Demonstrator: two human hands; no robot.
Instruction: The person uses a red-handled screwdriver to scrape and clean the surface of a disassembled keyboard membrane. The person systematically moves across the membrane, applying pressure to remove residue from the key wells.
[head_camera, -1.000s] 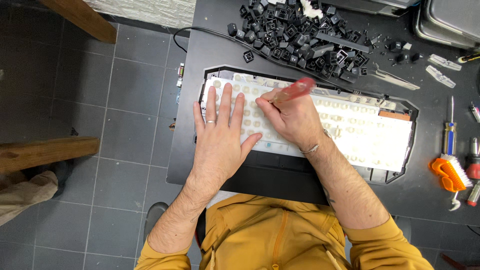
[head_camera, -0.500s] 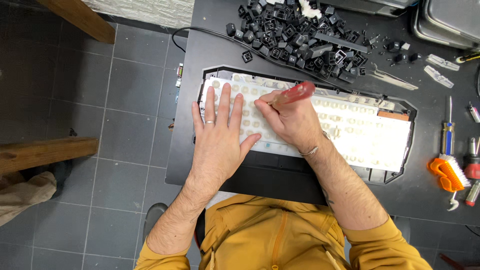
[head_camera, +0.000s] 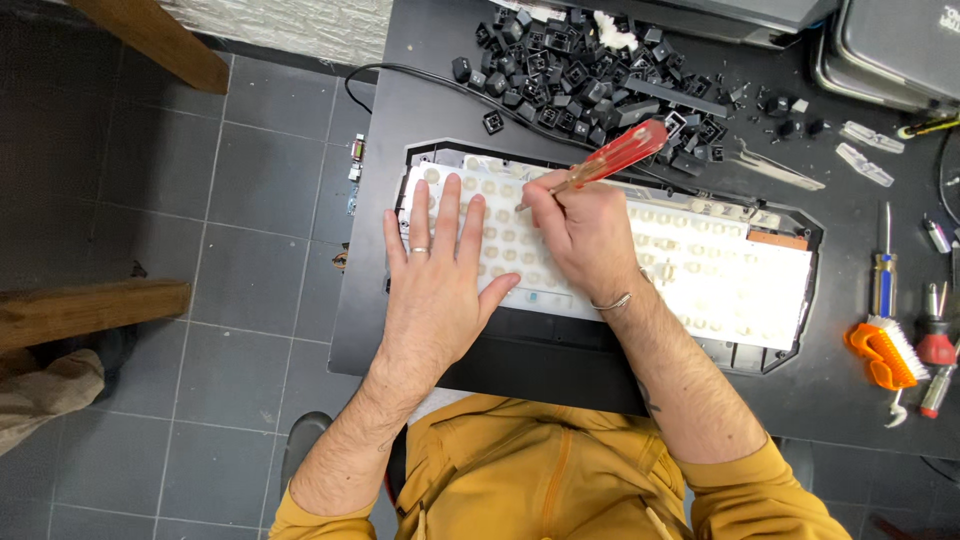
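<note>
A black keyboard frame (head_camera: 560, 345) with its keycaps off lies on the dark desk, showing a white membrane sheet (head_camera: 700, 270) dotted with round domes. My left hand (head_camera: 440, 270) presses flat on the sheet's left end, fingers spread, a ring on one finger. My right hand (head_camera: 580, 235) grips a screwdriver with a clear red handle (head_camera: 615, 155); its tip touches the sheet near the upper left, just beside my left fingertips.
A heap of loose black keycaps (head_camera: 590, 75) lies behind the keyboard. Tweezers (head_camera: 775, 165), several screwdrivers (head_camera: 885, 265) and an orange brush (head_camera: 885, 355) sit at the right. A black cable (head_camera: 420, 75) runs along the desk's far left. Grey tiled floor lies to the left.
My right hand with the screwdriver has shifted slightly left along the sheet. My left hand stays flat in place.
</note>
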